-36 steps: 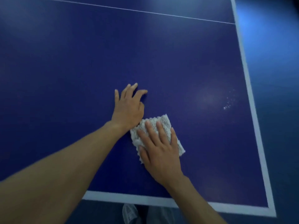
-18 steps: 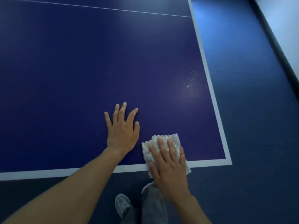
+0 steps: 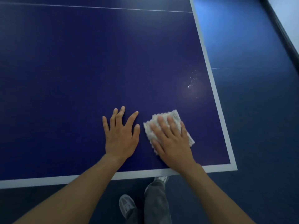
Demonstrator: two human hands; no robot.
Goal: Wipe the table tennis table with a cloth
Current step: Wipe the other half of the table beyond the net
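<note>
The dark blue table tennis table (image 3: 80,78) fills most of the view, with white edge lines along its near and right sides. A folded white textured cloth (image 3: 174,117) lies flat near the table's near right corner. My right hand (image 3: 171,139) presses on the cloth with straight fingers. My left hand (image 3: 121,135) rests flat on the bare table just left of the cloth, fingers spread. A patch of small white specks (image 3: 191,83) sits on the table beyond the cloth, close to the right edge line.
A thin white centre line (image 3: 97,7) crosses the far part of the table. Blue floor (image 3: 258,110) lies to the right, with a pale wall (image 3: 289,12) at the far right. My legs and grey shoes (image 3: 126,206) stand below the near edge.
My right hand has slid the cloth up from the near edge line onto the blue surface. The left hand stays flat beside it. The camera view has shifted.
</note>
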